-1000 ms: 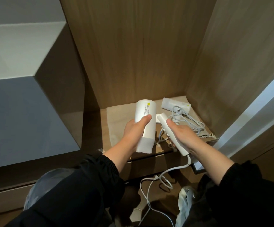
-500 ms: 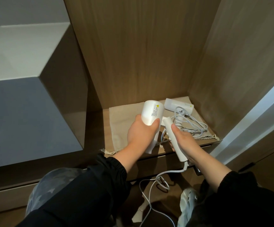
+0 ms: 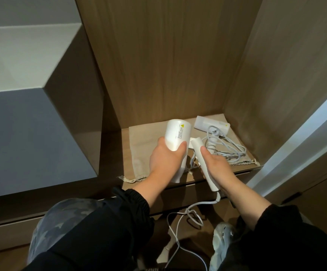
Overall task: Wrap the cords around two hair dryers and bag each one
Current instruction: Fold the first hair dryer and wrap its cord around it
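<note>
White hair dryer point(image 3: 178, 133) barrel clasped by left hand point(image 3: 164, 163), handle point(image 3: 196, 147) by right hand point(image 3: 216, 169); cord point(image 3: 218, 196) best wound snugly.

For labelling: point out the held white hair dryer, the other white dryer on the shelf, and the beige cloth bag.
Held white hair dryer point(image 3: 178, 133): head view, barrel.
Other white dryer point(image 3: 202, 122): head view, barrel.
Beige cloth bag point(image 3: 145, 145): head view, bare cloth.

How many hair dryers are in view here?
2. One dryer is held above the shelf: left hand grips its barrel, right hand its handle. The other dryer lies in the shelf's back right corner.
</note>
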Tool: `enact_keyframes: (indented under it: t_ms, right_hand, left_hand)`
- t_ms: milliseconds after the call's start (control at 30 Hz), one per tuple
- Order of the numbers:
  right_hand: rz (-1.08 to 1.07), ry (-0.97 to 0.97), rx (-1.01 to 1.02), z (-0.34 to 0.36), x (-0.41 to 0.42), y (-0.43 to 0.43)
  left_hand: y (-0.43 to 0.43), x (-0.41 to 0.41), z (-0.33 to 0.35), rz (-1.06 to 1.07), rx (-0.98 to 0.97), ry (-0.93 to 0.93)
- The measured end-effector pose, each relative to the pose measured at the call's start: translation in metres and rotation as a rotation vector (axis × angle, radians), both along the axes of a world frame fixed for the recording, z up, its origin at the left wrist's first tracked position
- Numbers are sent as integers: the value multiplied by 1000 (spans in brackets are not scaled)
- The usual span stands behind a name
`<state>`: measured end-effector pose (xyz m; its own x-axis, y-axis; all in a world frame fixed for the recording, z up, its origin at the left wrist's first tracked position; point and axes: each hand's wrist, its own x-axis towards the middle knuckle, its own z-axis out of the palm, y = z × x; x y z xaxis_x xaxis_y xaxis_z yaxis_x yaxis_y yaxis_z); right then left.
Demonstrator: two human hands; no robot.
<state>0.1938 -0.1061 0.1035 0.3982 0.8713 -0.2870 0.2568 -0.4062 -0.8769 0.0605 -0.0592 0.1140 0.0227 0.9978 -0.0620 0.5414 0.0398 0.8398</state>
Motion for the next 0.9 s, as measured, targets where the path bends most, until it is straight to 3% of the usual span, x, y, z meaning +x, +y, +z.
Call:
enact_keyframes:
  t_ms: [100, 167, 633, 733, 900]
  right_hand:
    - [-161, 162, -5, 0, -18, 8]
    - [-199, 153, 8, 0, -23, 12]
    - [-137, 119, 53, 9, -23, 13]
    - [-58, 35, 37, 13, -14, 15]
    - [183, -323, 100, 31, 16, 21]
  left_hand:
    - [-3, 10, 1, 96, -76, -190]
    - [-1, 12, 0, 106, -79, -211]
    - [0, 11, -4, 153, -84, -337]
    - [2, 6, -5, 80, -117, -423]
    - [18, -17, -5, -152, -81, -333]
